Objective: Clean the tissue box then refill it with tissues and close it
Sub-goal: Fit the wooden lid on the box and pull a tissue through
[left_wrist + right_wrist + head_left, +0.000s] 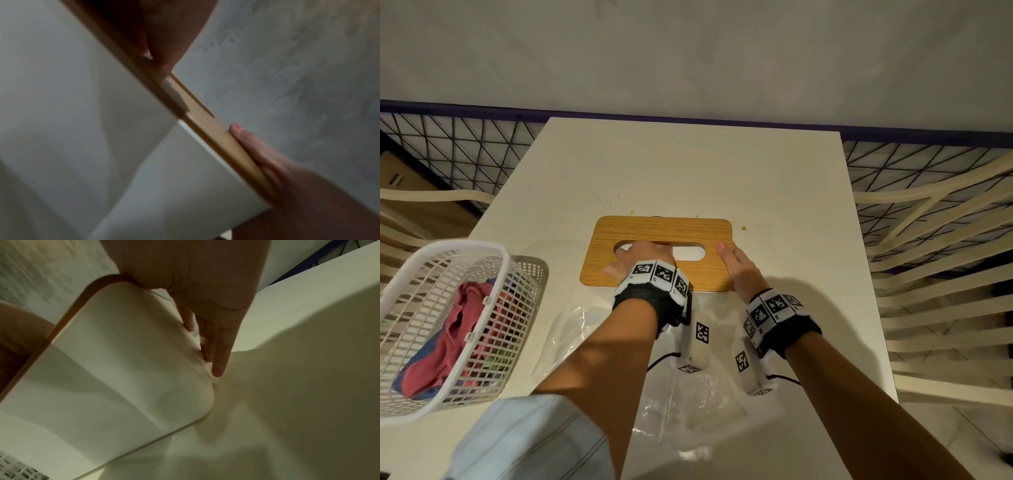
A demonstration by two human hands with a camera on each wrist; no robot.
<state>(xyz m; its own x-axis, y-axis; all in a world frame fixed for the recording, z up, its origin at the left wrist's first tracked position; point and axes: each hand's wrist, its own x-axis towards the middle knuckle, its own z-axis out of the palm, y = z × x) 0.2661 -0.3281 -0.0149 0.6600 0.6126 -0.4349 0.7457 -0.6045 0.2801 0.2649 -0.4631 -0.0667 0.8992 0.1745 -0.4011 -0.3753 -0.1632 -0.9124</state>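
The tissue box (654,233) stands mid-table, its wooden lid with an oval slot sitting on a white body (123,361). White tissue (690,253) shows through the slot. My left hand (640,257) lies on the lid, fingers curled down into the slot's left half and thumb on the wood. In the left wrist view the lid edge (216,134) runs diagonally. My right hand (736,267) is at the box's right end: its thumb (246,139) lies flat on the lid, and its straight fingers (218,353) press the end wall.
A white plastic basket (493,260) holding red and blue cloths (465,318) is at the left table edge. Clear plastic wrap (688,404) lies near me under my forearms. Slatted chairs (928,274) flank the white table (688,164).
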